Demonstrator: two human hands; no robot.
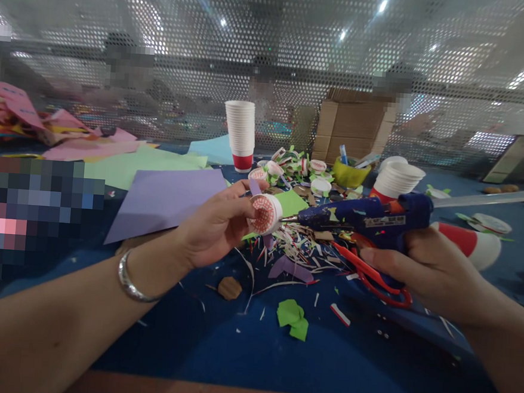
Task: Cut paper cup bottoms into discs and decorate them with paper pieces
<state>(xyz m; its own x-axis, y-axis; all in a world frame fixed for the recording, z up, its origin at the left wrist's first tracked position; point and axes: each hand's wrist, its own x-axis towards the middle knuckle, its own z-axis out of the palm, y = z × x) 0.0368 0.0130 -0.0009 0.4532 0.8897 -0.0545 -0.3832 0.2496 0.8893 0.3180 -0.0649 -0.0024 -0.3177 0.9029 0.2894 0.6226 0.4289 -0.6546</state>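
My left hand (220,217) pinches a small round piece that looks like a cut paper cup bottom (264,214), white-rimmed with a red pattern on its face. Purple and green paper bits stick out around it. In my right hand (431,268) is a blue hot glue gun (368,219), its metal nozzle touching or very close to the piece's right side. A clear glue stick (490,197) juts from the gun's back. Below the gun lie red-handled scissors (373,276), partly hidden by my right hand.
Purple paper (167,202) lies left. Behind stand a tall cup stack (240,135), a yellow-green container (351,174) with pens, and a cardboard box (350,128). Paper scraps and several similar decorated pieces (291,162) cover the middle. Green paper leaves (293,319) lie in front.
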